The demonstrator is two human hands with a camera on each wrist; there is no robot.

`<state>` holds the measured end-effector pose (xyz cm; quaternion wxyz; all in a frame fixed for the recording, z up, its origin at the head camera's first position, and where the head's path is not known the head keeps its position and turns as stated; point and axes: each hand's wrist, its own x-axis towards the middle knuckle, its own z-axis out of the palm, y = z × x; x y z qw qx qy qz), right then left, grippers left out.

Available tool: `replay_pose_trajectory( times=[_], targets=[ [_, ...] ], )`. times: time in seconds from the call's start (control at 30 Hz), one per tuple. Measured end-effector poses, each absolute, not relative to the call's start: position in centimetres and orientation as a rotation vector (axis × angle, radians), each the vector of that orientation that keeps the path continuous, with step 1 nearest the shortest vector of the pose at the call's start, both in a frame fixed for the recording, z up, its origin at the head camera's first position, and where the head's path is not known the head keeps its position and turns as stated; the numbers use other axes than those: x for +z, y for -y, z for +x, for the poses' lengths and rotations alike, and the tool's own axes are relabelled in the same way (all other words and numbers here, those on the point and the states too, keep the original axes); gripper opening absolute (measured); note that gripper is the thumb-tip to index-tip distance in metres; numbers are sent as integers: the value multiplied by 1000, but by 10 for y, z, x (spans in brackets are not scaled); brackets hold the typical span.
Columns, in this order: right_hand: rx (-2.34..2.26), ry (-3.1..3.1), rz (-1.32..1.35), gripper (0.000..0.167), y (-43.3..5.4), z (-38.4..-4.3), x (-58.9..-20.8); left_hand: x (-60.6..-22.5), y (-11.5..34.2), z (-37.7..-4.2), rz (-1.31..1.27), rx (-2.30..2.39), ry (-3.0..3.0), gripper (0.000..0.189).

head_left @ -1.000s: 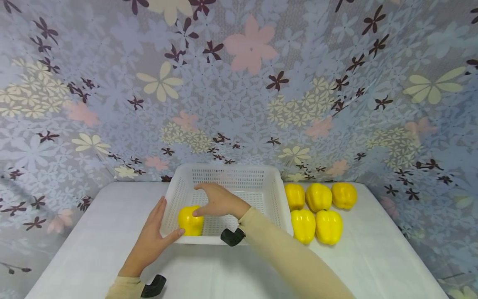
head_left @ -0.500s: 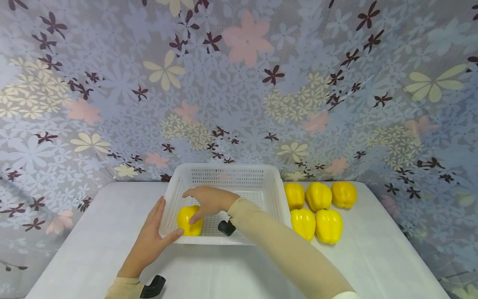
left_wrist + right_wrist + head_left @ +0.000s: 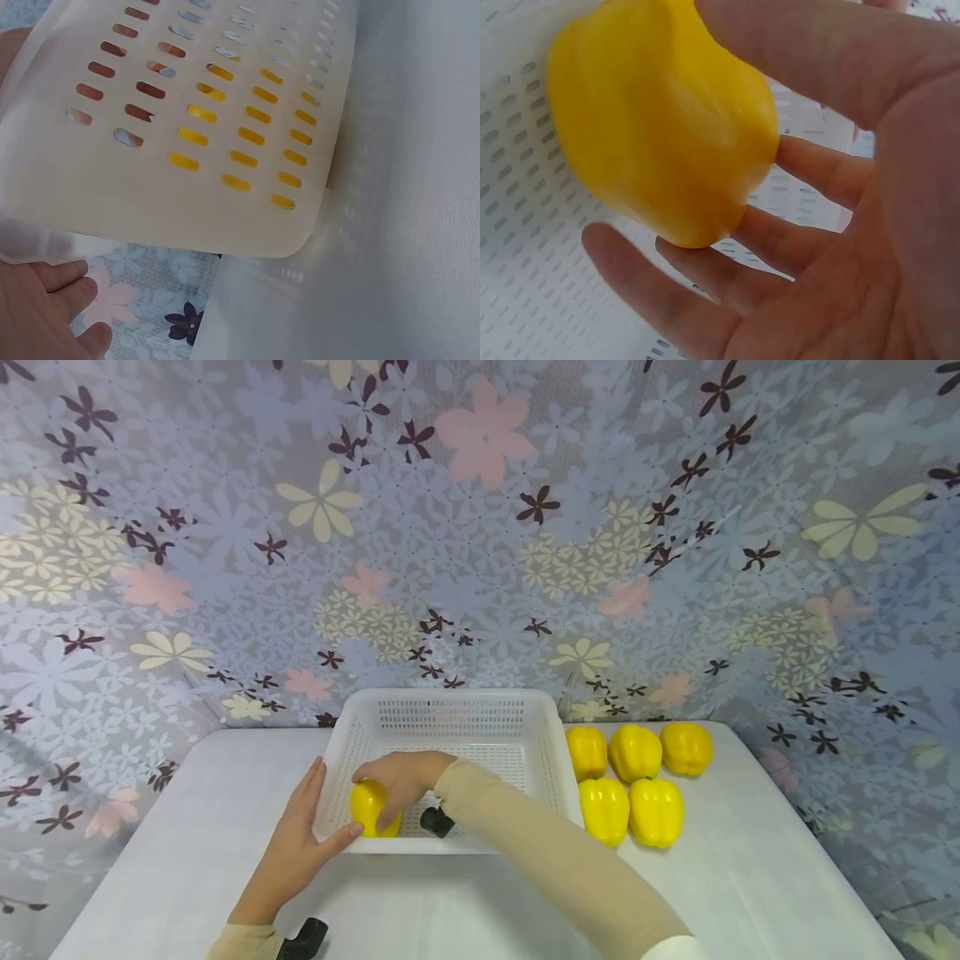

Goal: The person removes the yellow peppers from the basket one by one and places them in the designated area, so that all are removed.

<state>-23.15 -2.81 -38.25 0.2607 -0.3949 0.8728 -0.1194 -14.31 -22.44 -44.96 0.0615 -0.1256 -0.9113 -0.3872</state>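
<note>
In the head view, a yellow bell pepper [image 3: 366,803] stands in the near left corner of a white perforated plastic basket [image 3: 480,846]. My right hand [image 3: 405,777] reaches in from the right and grips it, thumb on the near side and fingers behind. The right wrist view shows the bell pepper [image 3: 652,127] between the thumb and the fingertips. Fairly straight, the fingers of my left hand [image 3: 292,839] rest along the basket's left side, with the thumb at the front rim. Yellow shows through the slots of the basket wall [image 3: 150,199] in the left wrist view.
Several more yellow bell peppers [image 3: 635,752] stand in two rows right of the basket. A white cloth [image 3: 750,877] covers the table. Floral fabric [image 3: 480,568] hangs behind it and at both sides.
My right hand has moved left and down onto the bell pepper, and its thumb and fingers have closed round it. My left hand keeps its place at the basket.
</note>
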Motion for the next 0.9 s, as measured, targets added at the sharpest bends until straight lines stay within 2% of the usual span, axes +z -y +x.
replay_pose_trajectory(
  times=[0.43,0.9],
  targets=[
    [-272,-2357,-992,88,36,-235,-383,-447,226,-149,-399,-1177,2756,99],
    [-278,-2473,-988,94,34,-239,-381,-446,226,-150,-422,-1155,2734,98]
  ],
)
